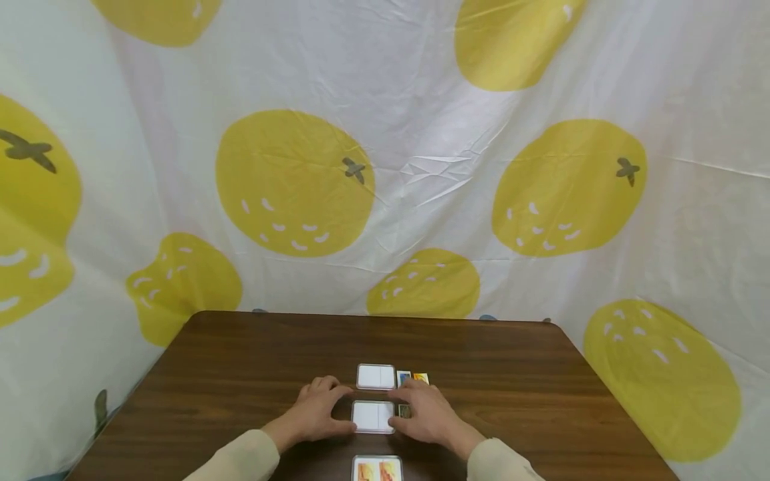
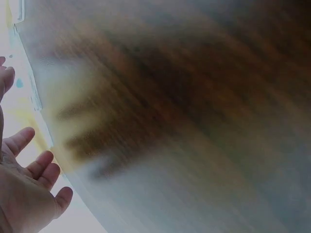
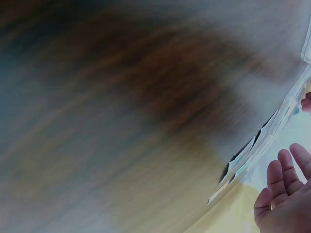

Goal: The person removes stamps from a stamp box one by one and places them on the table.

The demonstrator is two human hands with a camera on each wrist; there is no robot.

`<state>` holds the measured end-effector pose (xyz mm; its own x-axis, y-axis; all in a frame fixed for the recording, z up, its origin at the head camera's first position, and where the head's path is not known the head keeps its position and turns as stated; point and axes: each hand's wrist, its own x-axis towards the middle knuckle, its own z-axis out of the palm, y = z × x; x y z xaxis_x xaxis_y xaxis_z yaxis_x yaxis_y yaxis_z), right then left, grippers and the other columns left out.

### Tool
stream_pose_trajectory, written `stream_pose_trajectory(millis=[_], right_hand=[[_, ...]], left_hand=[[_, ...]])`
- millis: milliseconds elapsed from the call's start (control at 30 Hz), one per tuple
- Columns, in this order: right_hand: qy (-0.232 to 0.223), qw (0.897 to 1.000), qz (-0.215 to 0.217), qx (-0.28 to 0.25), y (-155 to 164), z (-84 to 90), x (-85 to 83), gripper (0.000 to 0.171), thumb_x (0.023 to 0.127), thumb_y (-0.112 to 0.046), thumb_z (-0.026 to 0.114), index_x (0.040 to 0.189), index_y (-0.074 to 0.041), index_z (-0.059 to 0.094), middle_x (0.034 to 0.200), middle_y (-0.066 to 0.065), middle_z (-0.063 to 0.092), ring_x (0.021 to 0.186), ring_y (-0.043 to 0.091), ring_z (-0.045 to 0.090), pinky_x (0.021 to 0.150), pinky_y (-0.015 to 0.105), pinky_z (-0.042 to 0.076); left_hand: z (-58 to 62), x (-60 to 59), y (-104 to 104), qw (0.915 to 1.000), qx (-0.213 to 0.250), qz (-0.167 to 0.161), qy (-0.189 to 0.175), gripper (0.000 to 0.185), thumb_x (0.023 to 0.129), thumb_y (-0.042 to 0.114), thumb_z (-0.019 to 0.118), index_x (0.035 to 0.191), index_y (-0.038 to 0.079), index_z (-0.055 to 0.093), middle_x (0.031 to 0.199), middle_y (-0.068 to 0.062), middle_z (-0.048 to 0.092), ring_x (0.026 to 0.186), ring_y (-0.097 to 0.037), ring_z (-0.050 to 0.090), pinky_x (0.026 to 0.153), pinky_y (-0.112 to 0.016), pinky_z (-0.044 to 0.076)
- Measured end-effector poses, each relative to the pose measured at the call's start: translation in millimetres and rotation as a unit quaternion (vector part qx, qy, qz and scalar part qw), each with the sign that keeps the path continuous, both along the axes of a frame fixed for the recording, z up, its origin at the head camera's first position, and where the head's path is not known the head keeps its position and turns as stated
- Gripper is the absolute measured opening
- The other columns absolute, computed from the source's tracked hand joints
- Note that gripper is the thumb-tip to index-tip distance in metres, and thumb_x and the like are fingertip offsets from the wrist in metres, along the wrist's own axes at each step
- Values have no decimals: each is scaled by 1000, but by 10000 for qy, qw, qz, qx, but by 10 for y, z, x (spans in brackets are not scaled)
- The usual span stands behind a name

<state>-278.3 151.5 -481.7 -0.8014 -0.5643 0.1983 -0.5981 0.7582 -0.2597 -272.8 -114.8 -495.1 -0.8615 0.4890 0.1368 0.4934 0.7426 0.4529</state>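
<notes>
In the head view, a flat clear-edged case point(image 1: 373, 417) with a white, divided inside lies on the table between my two hands. My left hand point(image 1: 314, 411) is at its left side, thumb tip at the edge and forefinger near the upper left corner. From the right, my right hand point(image 1: 428, 413) reaches in, with its thumb at the case's right edge and forefinger by the upper corner. Under the right hand's fingers, a small dark stamp-like piece point(image 1: 404, 411) partly shows. In both wrist views the fingers look loosely extended.
Beyond the hands lies a second white case point(image 1: 375, 377), with a blue stamp-like piece point(image 1: 404, 377) and a yellow one point(image 1: 421, 377) beside it. Nearer sits a case point(image 1: 377, 461) holding two orange pictures. A lemon-print cloth point(image 1: 421, 200) hangs behind the brown table point(image 1: 252, 354).
</notes>
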Motion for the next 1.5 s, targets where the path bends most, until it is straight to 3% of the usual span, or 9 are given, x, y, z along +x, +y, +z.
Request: stream_pose_trajectory(millis=[333, 467, 733, 967, 1233, 1500], right_hand=[[276, 9992, 203, -180, 110, -4, 146, 44, 87, -37, 71, 123, -12, 68, 118, 9, 64, 110, 29, 60, 92, 53, 44], [130, 9989, 276, -360, 148, 2, 197, 44, 89, -38, 69, 123, -10, 68, 118, 8, 65, 111, 28, 60, 92, 55, 43], [41, 9980, 512, -355, 208, -10, 244, 44, 92, -39, 67, 124, -9, 68, 112, 2, 64, 102, 16, 59, 86, 46, 45], [-189, 9988, 380, -245, 256, -6, 307, 50, 92, -46, 65, 127, -11, 67, 115, 0, 63, 109, 21, 59, 92, 56, 43], [-583, 9967, 486, -286, 270, -23, 381, 52, 93, -52, 62, 128, -14, 65, 123, 0, 61, 115, 22, 56, 94, 63, 41], [-675, 9959, 608, -15, 225, -50, 438, 61, 86, -60, 67, 127, -15, 67, 119, -6, 60, 110, 13, 55, 95, 52, 43]], left_hand=[[-9, 34, -56, 9994, 345, -69, -73, 66, 82, 50, 75, 130, 8, 59, 125, -12, 52, 121, -36, 44, 99, -63, 31], [-3, 76, -89, 9987, 468, -123, -182, 64, 84, 51, 73, 130, 7, 59, 124, -10, 53, 119, -34, 45, 99, -61, 32], [20, 169, -153, 9979, 585, -249, -156, 65, 86, 55, 69, 129, 6, 59, 121, -8, 55, 117, -34, 47, 96, -61, 35], [26, 231, -157, 9976, 604, -343, -41, 63, 86, 52, 71, 128, 6, 59, 120, -9, 57, 116, -34, 50, 95, -63, 36], [2, 316, -121, 9972, 521, -513, -156, 67, 86, 55, 70, 130, 8, 58, 121, -5, 57, 112, -28, 50, 94, -60, 38], [-52, 352, -111, 9960, 476, -756, -91, 64, 85, 56, 71, 129, 11, 60, 117, 2, 56, 109, -19, 49, 92, -54, 40]])
